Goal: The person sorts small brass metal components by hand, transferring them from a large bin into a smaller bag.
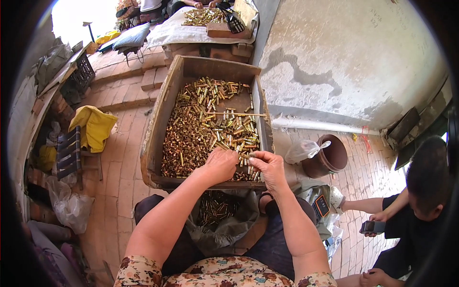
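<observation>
A wooden box [177, 71] in front of me holds many small brass-coloured metal tubes [191, 115], with shorter copper-coloured pieces [184, 148] heaped on its left side. Over the near part of the box, my left hand [221, 165] is closed with its fingers curled; what lies inside it is mostly hidden. Just to its right, my right hand [268, 167] pinches the end of a brass-coloured tube [244, 156] between thumb and forefinger. This tube spans the gap between the two hands. A thin stick [239, 114] lies across the tubes beyond them.
Below the box, between my legs, an open sack [244, 220] holds more tubes. A brown bucket [332, 158] with a plastic bag stands at right. A person [425, 191] there holds a small device. A yellow cloth [93, 126] drapes a chair at left. Another worktable [167, 31] stands beyond.
</observation>
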`<state>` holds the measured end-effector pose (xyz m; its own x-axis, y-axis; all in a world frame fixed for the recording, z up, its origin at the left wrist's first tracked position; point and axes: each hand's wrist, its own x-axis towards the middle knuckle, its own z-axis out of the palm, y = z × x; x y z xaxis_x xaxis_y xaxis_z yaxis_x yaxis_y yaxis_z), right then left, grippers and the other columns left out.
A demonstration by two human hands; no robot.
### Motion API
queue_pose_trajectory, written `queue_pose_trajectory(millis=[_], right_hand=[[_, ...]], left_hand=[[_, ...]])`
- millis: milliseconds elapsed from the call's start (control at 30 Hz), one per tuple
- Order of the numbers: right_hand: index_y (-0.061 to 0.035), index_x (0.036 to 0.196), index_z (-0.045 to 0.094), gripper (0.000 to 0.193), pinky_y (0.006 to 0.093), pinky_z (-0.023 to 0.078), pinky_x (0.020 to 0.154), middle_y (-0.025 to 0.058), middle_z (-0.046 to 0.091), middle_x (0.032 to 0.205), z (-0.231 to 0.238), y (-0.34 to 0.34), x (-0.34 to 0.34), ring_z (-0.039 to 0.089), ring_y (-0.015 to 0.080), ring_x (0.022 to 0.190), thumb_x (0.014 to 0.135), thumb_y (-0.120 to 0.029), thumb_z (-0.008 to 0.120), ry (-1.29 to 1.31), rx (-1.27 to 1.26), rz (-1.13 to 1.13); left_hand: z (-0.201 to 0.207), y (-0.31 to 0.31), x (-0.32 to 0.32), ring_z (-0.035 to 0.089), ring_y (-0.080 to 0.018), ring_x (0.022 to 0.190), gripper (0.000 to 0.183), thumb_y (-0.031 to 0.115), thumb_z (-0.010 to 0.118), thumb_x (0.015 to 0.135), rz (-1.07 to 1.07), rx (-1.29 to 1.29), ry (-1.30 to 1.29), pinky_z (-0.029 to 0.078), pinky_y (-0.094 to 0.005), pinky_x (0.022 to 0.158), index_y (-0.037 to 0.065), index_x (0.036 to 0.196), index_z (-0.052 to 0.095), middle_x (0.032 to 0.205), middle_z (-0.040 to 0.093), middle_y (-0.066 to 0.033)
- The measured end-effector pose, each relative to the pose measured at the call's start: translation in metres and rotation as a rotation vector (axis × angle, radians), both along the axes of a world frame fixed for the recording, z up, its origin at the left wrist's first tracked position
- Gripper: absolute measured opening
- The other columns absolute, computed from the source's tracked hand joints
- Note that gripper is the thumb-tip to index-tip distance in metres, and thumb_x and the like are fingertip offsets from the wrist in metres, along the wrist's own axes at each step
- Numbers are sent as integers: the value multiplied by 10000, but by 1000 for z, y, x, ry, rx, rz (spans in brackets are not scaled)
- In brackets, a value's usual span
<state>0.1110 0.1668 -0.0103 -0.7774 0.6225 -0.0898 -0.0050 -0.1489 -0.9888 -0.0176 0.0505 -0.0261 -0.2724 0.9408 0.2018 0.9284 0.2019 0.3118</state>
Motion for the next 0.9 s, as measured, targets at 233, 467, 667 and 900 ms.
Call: queue_pose_trajectory(millis=[233, 467, 667, 900], right_hand=[[20, 887, 640, 137, 183, 429, 515, 38, 622, 686, 7, -3, 10, 534, 61, 561, 775, -59, 643, 18, -44, 30], [19, 908, 636, 143, 197, 464, 562, 57, 634, 723, 12, -14, 13, 580, 87, 615, 796, -69, 641, 37, -34, 64], [24, 907, 634, 147, 212, 486, 582, 59, 635, 723, 19, -22, 10, 594, 99, 631, 800, -77, 642, 54, -20, 66], [26, 899, 639, 145, 224, 499, 573, 65, 634, 715, 18, -21, 8, 600, 110, 617, 792, -71, 652, 95, -66, 33]], left_hand=[[21, -8, -5, 561, -125, 551, 121, 80, 601, 742, 91, 234, -1116, 444, -262, 500, -23, 802, 591, 640, 594, -69], [34, -23, 1, 563, -81, 585, 94, 45, 609, 788, 111, 301, -1354, 457, -208, 562, -16, 858, 622, 682, 614, -37], [37, -30, 2, 586, -93, 593, 127, 29, 616, 790, 61, 280, -1378, 477, -216, 553, -39, 898, 614, 725, 638, -64], [30, -29, 8, 558, -76, 538, 142, 38, 615, 794, 90, 305, -1301, 447, -207, 470, -58, 899, 613, 679, 617, -44]])
